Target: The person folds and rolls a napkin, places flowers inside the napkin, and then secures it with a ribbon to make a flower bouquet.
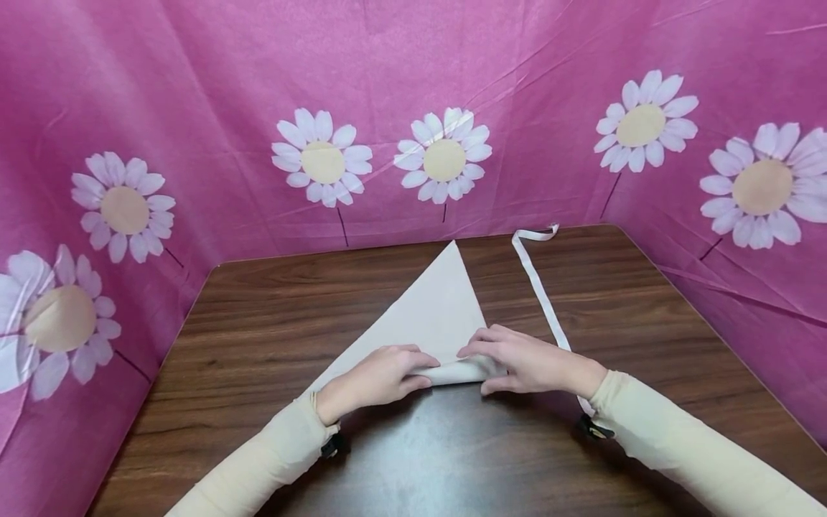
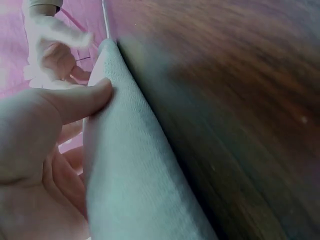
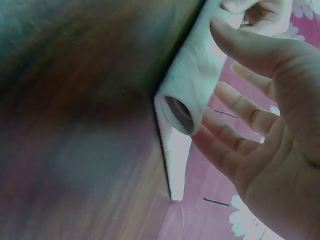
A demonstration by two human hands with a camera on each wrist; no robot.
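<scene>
An off-white cloth [image 1: 423, 316] lies on the table as a triangle, its tip toward the back, its near edge rolled into a tube. My left hand [image 1: 381, 375] pinches the roll [image 2: 130, 150], thumb on the near side and fingers behind. At the roll's right end, my right hand [image 1: 526, 359] has its fingers spread and relaxed on the far side, with the thumb apart on the near side. The hollow end of the roll [image 3: 167, 117] shows in the right wrist view, beside the right fingers [image 3: 220, 135].
A narrow white ribbon [image 1: 539, 287] runs from the table's back edge down to beneath the right forearm. Brown wood-grain table [image 1: 258, 323] surrounds the cloth. Pink curtains [image 1: 388, 57] printed with daisies stand behind and on both sides.
</scene>
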